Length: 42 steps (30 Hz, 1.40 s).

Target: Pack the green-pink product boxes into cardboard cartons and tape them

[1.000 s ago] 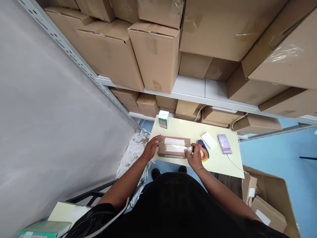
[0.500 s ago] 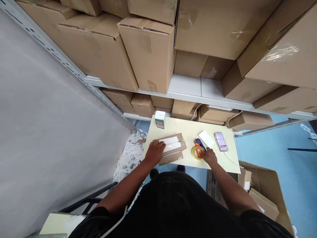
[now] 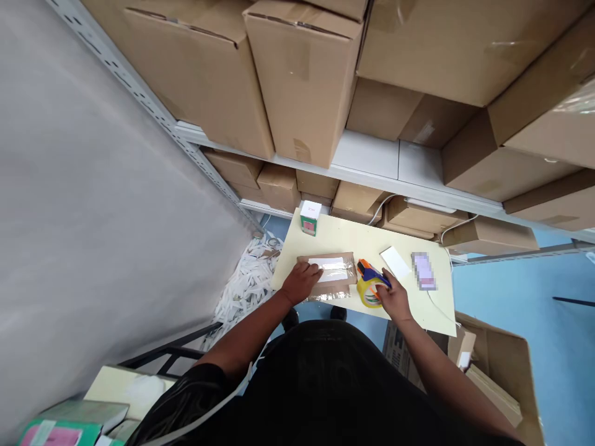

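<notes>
A flat brown cardboard parcel (image 3: 332,270) with a white label and clear tape lies on the pale yellow table (image 3: 409,303). My left hand (image 3: 301,280) rests on the parcel's left end, fingers curled and pressing down. My right hand (image 3: 394,295) is wrapped round a tape dispenser (image 3: 369,284), orange and blue with a yellow roll. The dispenser's head touches the parcel's right end.
A small green and white box (image 3: 309,217) stands at the table's far left corner. A white card (image 3: 395,261) and a blurred device (image 3: 423,271) with a cable lie to the right. Stacked cardboard boxes (image 3: 302,74) fill the shelves behind. An open carton (image 3: 497,371) sits on the floor at the right, paper strips (image 3: 248,282) at the left.
My right hand took up the tape dispenser and brought it left to the parcel's right end. The left hand stayed on the parcel, which now lies straighter.
</notes>
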Each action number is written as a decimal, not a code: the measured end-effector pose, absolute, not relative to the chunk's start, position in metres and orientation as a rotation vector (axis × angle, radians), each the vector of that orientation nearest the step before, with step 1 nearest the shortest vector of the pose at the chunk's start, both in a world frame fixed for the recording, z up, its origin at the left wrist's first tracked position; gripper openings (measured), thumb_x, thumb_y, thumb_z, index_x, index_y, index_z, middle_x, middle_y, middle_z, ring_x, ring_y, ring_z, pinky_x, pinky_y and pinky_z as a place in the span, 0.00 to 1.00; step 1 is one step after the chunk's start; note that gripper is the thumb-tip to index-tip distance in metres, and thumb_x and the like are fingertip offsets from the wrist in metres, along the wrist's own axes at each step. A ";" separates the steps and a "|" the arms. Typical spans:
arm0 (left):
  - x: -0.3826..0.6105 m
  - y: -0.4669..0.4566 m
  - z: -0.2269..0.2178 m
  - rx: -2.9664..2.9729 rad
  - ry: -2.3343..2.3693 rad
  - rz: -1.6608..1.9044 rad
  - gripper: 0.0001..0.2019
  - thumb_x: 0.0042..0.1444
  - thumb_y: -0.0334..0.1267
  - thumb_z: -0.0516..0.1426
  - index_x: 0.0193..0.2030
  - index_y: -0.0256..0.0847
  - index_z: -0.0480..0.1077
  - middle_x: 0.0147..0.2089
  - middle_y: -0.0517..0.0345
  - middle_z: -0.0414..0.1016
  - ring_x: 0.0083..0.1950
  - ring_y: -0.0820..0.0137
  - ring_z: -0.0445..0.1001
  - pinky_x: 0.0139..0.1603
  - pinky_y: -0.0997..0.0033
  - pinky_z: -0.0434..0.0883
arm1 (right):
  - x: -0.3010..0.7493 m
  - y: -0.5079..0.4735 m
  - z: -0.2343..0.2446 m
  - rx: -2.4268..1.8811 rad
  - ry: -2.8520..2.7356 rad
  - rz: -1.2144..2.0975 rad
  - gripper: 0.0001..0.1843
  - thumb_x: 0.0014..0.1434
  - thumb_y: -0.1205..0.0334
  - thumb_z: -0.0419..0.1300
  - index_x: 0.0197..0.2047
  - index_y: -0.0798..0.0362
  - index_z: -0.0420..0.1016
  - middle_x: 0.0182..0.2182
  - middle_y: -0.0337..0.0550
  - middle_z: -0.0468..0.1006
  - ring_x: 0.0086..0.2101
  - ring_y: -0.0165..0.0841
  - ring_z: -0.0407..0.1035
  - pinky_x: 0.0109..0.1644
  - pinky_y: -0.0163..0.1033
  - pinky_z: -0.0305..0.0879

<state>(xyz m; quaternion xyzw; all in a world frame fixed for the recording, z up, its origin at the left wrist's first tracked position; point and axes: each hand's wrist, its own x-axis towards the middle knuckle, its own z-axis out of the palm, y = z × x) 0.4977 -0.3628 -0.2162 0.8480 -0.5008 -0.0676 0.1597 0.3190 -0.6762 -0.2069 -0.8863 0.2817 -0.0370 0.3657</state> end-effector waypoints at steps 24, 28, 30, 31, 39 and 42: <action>0.474 -0.368 -0.213 1.588 -0.058 -0.411 0.22 0.68 0.55 0.51 0.43 0.40 0.77 0.42 0.53 0.82 0.47 0.61 0.78 0.55 0.60 0.73 | 0.416 -0.594 -0.145 -2.748 -0.445 -0.195 0.35 0.59 0.65 0.59 0.69 0.55 0.62 0.50 0.57 0.67 0.51 0.51 0.64 0.59 0.61 0.70; 0.476 -0.369 -0.216 1.736 -0.104 -0.312 0.22 0.68 0.57 0.50 0.36 0.41 0.73 0.34 0.55 0.77 0.40 0.63 0.75 0.50 0.61 0.73 | 0.424 -0.607 -0.135 -2.771 -0.558 -0.075 0.33 0.57 0.64 0.61 0.66 0.56 0.65 0.48 0.55 0.68 0.49 0.49 0.66 0.56 0.57 0.71; 0.477 -0.372 -0.216 1.748 -0.086 -0.312 0.22 0.68 0.57 0.49 0.35 0.42 0.72 0.32 0.56 0.76 0.38 0.63 0.75 0.47 0.62 0.73 | 0.426 -0.616 -0.133 -2.758 -0.554 -0.037 0.34 0.56 0.63 0.61 0.66 0.56 0.65 0.48 0.54 0.68 0.49 0.49 0.67 0.56 0.56 0.72; 0.477 -0.373 -0.216 1.739 -0.073 -0.324 0.22 0.68 0.57 0.49 0.35 0.43 0.71 0.32 0.56 0.76 0.37 0.64 0.75 0.47 0.62 0.73 | 0.427 -0.619 -0.132 -2.751 -0.545 -0.022 0.34 0.56 0.62 0.62 0.66 0.56 0.65 0.49 0.54 0.68 0.49 0.48 0.67 0.56 0.56 0.72; 0.474 -0.352 -0.211 1.722 0.145 -0.310 0.22 0.67 0.58 0.49 0.34 0.43 0.69 0.31 0.57 0.76 0.29 0.68 0.75 0.34 0.68 0.73 | 0.436 -0.619 -0.128 -2.744 -0.579 0.018 0.34 0.56 0.60 0.62 0.66 0.55 0.66 0.49 0.53 0.69 0.49 0.48 0.67 0.56 0.54 0.71; 0.472 -0.341 -0.222 1.794 0.186 -0.312 0.21 0.69 0.55 0.47 0.35 0.43 0.69 0.30 0.57 0.75 0.33 0.67 0.77 0.36 0.68 0.74 | 0.440 -0.614 -0.126 -2.749 -0.635 0.057 0.34 0.56 0.60 0.62 0.65 0.56 0.67 0.47 0.53 0.69 0.49 0.48 0.66 0.56 0.54 0.71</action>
